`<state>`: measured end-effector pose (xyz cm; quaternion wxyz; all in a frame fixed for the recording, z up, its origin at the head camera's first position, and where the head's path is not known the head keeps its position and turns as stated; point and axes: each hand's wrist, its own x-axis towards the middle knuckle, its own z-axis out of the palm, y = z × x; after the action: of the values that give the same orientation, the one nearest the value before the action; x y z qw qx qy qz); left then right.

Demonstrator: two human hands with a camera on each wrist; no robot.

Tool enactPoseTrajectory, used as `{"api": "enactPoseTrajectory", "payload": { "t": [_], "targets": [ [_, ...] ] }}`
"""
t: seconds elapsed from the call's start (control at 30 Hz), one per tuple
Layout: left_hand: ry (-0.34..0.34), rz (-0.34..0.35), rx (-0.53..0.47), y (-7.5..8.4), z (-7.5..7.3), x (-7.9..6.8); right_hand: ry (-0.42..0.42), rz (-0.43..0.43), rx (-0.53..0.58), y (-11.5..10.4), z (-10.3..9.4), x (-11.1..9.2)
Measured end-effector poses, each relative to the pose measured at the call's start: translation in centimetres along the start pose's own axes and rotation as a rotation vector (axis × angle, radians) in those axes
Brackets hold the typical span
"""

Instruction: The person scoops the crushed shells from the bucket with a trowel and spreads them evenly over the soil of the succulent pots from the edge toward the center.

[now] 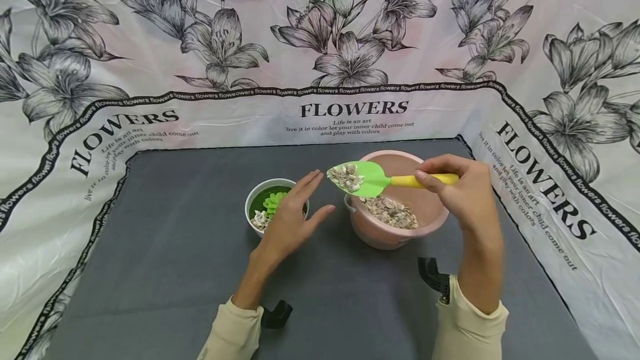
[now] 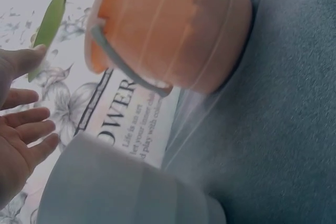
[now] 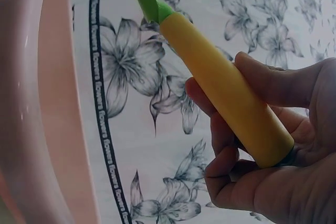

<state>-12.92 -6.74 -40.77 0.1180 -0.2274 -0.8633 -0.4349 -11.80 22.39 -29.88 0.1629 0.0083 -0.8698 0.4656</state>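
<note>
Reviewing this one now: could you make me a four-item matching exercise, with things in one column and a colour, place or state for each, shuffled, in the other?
Things
1. Hand trowel
2. Bucket
3. Flowerpot
4. Succulent

Descriptions
A. Pink, with a pile of pale chips inside
B. Bright green and leafy
C. Held by its yellow handle in the right grip
D. White, partly hidden by the left grip in the head view

Pairs: 1-C, 2-A, 3-D, 4-B

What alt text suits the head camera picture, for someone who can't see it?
A right hand holds, by its yellow handle, a green trowel carrying pale chips above a pink bucket of similar chips. The left hand, open, partly hides a white pot with a green plant.
</note>
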Motion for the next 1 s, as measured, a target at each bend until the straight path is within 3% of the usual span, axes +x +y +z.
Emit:
{"api": "enactPoseTrajectory", "payload": {
  "t": [0.57,1.0],
  "targets": [
    [0.115,-0.047,0.016,-1.5,-3.0,-1.0,-0.088,-0.034,0.054,-1.9,3.8,1.0],
    [0.152,-0.092,0.019,-3.4,-4.8,-2.2,-0.184,-0.018,0.135,-3.2,7.0,1.5]
  ]
}}
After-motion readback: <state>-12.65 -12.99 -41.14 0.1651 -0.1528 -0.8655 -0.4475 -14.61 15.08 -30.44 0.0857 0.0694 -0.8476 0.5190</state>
